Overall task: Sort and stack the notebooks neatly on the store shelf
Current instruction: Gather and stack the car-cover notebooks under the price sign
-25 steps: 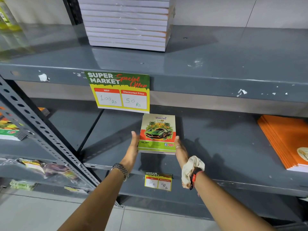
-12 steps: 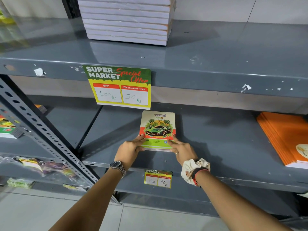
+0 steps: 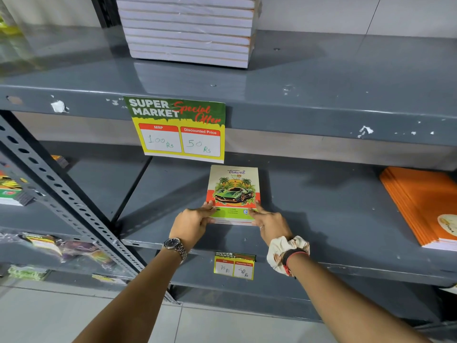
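A small stack of notebooks [image 3: 233, 188] with a green car and palm trees on the cover lies flat on the middle grey shelf [image 3: 321, 219]. My left hand [image 3: 191, 225] grips the stack's near left corner, thumb on the cover. At the near right corner my right hand [image 3: 270, 226] rests with its fingers on the cover. A watch is on my left wrist and a cloth scrunchie on my right.
A tall stack of white-edged notebooks [image 3: 190, 30] sits on the upper shelf. Orange notebooks [image 3: 425, 204] lie at the right of the middle shelf. A price sign [image 3: 179, 129] hangs above the stack, a smaller one [image 3: 233, 266] below. A perforated upright [image 3: 61, 194] stands left.
The notebooks went from being held raised between my palms to lying flat on the shelf. My hands turned down onto the near corners.
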A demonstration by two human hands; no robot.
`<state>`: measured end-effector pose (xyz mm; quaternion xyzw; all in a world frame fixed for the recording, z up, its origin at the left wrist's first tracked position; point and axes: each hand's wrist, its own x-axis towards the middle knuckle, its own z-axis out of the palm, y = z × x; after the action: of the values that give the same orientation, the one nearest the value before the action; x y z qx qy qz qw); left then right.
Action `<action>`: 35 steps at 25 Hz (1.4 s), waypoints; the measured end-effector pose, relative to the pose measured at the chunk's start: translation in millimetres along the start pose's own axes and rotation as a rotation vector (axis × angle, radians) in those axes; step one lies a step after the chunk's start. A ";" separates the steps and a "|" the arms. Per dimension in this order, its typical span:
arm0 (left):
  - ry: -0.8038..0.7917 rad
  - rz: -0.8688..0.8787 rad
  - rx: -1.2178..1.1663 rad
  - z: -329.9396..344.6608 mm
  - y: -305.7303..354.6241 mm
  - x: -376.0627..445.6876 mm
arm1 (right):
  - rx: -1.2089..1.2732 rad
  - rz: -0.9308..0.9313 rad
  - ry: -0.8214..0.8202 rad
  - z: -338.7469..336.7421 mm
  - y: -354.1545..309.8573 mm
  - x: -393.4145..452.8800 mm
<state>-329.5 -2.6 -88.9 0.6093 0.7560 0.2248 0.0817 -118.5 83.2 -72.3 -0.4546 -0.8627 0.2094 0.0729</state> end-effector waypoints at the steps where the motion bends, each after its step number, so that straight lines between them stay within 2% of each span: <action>1: 0.001 0.003 -0.012 0.3 -0.2 -0.6 | 0.006 0.000 0.004 0.0 -0.6 -0.4; 5: 0.060 0.030 -0.113 1.7 3.6 -6.2 | 0.187 0.017 0.074 4.5 -0.4 -4.2; 7: 0.090 -0.079 -0.328 5.0 8.4 -13.6 | 0.421 0.067 0.136 13.2 -0.6 -10.2; 9: 0.084 -0.249 -0.554 11.6 10.9 -19.5 | 0.669 0.223 0.136 23.3 -1.5 -14.3; 11: 0.092 -0.260 -0.537 19.4 7.4 -21.0 | 0.774 0.319 0.113 30.4 -2.0 -14.6; 13: 0.133 -0.222 -0.402 20.5 3.9 -17.5 | 0.737 0.321 0.129 31.2 -2.8 -14.8; 17: 0.156 -0.241 -0.328 20.5 2.0 -11.1 | 0.620 0.302 0.159 26.3 -4.6 -13.5; 22: 0.150 -0.302 -0.361 20.2 4.4 -10.6 | 0.552 0.255 0.174 28.0 -0.7 -10.0; 31: 0.207 -0.299 -0.423 22.7 6.8 -13.1 | 0.468 0.281 0.213 28.7 -0.2 -4.2; 35: 0.252 -0.307 -0.422 24.6 6.8 -13.1 | 0.518 0.288 0.271 31.8 -0.1 -4.6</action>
<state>-310.5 -8.1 -109.6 0.4244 0.7800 0.4363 0.1451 -126.0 70.0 -100.6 -0.5620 -0.6900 0.3675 0.2701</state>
